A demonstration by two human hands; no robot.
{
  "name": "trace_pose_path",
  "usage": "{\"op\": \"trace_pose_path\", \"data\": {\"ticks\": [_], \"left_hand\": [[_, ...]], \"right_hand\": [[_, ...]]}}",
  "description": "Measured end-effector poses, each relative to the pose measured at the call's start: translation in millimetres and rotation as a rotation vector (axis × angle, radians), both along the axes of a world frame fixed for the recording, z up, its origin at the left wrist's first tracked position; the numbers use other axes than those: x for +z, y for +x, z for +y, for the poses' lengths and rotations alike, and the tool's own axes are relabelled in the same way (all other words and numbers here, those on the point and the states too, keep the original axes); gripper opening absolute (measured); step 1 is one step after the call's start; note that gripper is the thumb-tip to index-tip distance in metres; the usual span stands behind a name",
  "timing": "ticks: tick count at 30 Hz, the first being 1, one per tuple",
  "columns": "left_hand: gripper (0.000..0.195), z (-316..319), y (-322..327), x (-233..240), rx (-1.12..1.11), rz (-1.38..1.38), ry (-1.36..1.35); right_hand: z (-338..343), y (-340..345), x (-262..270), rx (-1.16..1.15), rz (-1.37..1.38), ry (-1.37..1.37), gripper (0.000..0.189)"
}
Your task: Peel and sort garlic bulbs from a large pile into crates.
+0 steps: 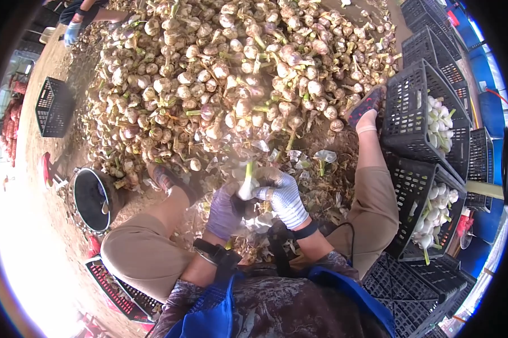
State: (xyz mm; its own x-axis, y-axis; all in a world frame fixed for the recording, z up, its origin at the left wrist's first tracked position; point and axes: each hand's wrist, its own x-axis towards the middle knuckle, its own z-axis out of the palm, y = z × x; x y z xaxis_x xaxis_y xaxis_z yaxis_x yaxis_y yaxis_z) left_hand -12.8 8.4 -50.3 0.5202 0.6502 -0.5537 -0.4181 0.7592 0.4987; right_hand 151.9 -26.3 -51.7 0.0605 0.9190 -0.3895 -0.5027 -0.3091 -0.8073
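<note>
Between my hands is a white garlic bulb with a short green stem pointing away from me. My left hand, in a purple-grey glove, grips the bulb from the left and below. From the right, my right hand, in a white striped glove, has its thumb and fingers against the bulb. Loose papery garlic skins and peeled husks litter the ground just beyond and beneath my hands. A large heap of unpeeled garlic with brownish skins and stems lies in front of me.
At my right stand black plastic crates, one and a nearer one, both holding cleaned white garlic. A black bucket stands by my left leg. Another crate is farther left. Another person's gloved hand is at the upper left.
</note>
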Motion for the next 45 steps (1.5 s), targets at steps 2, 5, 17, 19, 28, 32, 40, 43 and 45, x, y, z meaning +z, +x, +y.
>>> {"op": "trace_pose_path", "data": {"ticks": [2,5,17,19,28,32,40,43,45], "left_hand": [[0.038,0.8,0.7,3.2,0.032,0.021,-0.057],[0.041,-0.6,4.0,5.4,0.082,-0.023,-0.121],[0.040,0.1,12.1,5.4,0.026,0.316,0.118],[0.044,-0.7,14.6,5.5,-0.080,0.351,0.212],[0.037,10.7,5.8,-5.3,0.255,0.076,0.034],[0.038,10.4,5.2,7.6,0.314,-0.016,0.111],[0.027,19.9,-6.0,8.5,-0.052,0.507,0.278],[0.035,13.4,3.6,-2.2,-0.267,0.896,0.497],[0.035,2.0,10.7,-6.2,-0.003,0.565,0.363]], "right_hand": [[0.3,2.2,-0.5,0.008,-0.046,0.084,0.033],[5.6,5.1,-5.6,0.048,-0.242,0.152,0.034],[4.5,25.2,5.6,0.020,-0.397,0.140,0.042],[4.1,23.3,8.1,0.092,-0.338,0.073,0.036],[2.4,2.8,-29.1,-0.210,0.251,-0.316,0.022],[-3.2,5.9,-61.5,-0.282,0.132,-0.403,0.025],[-3.6,19.3,-86.9,-0.476,0.272,-0.427,0.030],[-2.1,9.4,-67.3,-0.440,0.238,-0.292,0.028],[-3.1,3.3,-51.7,-0.315,0.136,-0.300,0.023]]}}
